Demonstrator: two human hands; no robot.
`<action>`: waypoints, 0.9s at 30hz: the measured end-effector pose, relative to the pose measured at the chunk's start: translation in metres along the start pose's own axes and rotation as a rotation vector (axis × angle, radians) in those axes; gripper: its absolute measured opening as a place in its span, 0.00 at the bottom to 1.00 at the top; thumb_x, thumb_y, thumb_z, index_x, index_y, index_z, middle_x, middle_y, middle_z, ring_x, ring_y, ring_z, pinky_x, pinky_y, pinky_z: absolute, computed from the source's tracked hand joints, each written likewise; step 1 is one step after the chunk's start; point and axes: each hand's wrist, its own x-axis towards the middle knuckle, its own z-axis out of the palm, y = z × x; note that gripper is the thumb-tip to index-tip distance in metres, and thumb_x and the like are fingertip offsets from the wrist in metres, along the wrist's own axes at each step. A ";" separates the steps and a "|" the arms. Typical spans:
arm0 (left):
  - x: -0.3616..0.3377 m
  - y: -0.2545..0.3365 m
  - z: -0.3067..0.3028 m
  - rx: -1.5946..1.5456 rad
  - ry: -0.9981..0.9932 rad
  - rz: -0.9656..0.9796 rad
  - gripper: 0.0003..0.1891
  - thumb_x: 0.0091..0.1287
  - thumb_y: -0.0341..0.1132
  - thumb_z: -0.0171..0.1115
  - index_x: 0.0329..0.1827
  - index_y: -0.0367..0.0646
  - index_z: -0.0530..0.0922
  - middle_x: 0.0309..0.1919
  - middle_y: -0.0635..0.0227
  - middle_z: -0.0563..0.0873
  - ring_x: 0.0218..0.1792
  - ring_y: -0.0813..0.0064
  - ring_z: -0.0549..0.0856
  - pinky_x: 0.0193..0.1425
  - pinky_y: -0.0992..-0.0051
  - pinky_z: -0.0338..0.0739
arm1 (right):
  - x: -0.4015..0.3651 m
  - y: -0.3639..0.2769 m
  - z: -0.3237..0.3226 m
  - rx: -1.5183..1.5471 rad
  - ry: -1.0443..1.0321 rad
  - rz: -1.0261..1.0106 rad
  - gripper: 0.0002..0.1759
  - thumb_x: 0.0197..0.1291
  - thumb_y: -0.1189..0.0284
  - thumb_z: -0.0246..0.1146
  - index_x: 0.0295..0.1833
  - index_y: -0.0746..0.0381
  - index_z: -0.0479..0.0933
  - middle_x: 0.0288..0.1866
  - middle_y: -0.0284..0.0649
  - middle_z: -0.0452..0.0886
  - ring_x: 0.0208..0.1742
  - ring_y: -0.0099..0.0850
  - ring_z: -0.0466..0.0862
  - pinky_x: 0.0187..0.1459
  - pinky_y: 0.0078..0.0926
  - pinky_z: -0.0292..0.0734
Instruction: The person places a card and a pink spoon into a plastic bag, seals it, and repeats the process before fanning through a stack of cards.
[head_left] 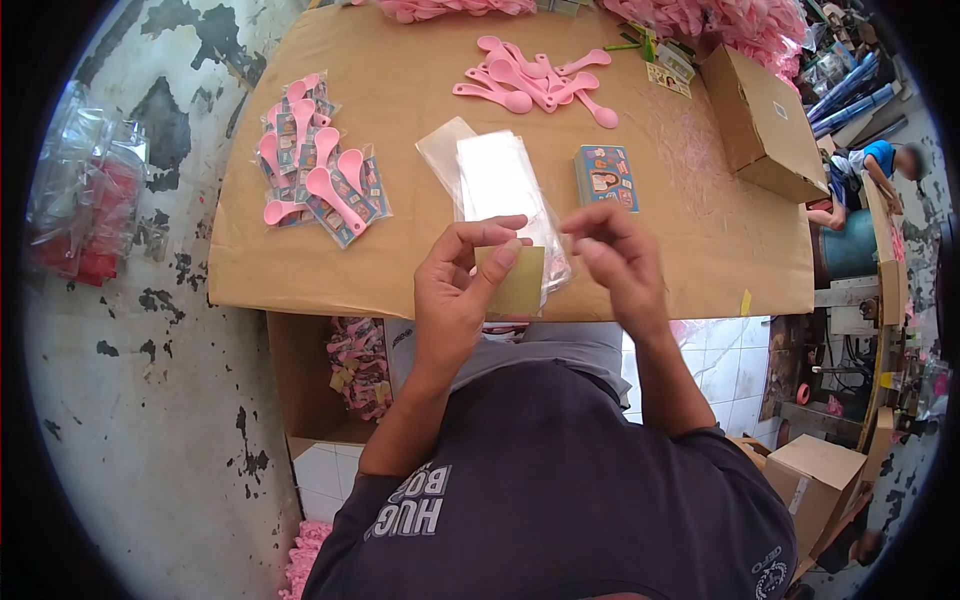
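My left hand point(450, 295) is pinching the bag point(497, 180); my right hand point(618, 262) is curling beside it, grip unclear. Opening needs gentle rubbing

Bright, even daylight, soft shadows; fisheye-curved edges with dark vignette.

Dark navy short-sleeved T-shirt point(570, 470) with pale block lettering point(408, 508) on the left chest, a small white emblem point(770, 576) on the right, and grey bottoms point(565, 345).
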 end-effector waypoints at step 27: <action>-0.006 0.003 -0.017 0.276 -0.243 0.267 0.04 0.75 0.21 0.61 0.47 0.32 0.83 0.52 0.47 0.91 0.52 0.70 0.90 0.60 0.73 0.82 | 0.009 0.002 -0.023 0.109 -0.229 -0.074 0.07 0.72 0.81 0.60 0.44 0.66 0.85 0.43 0.33 0.82 0.40 0.18 0.78 0.42 0.20 0.73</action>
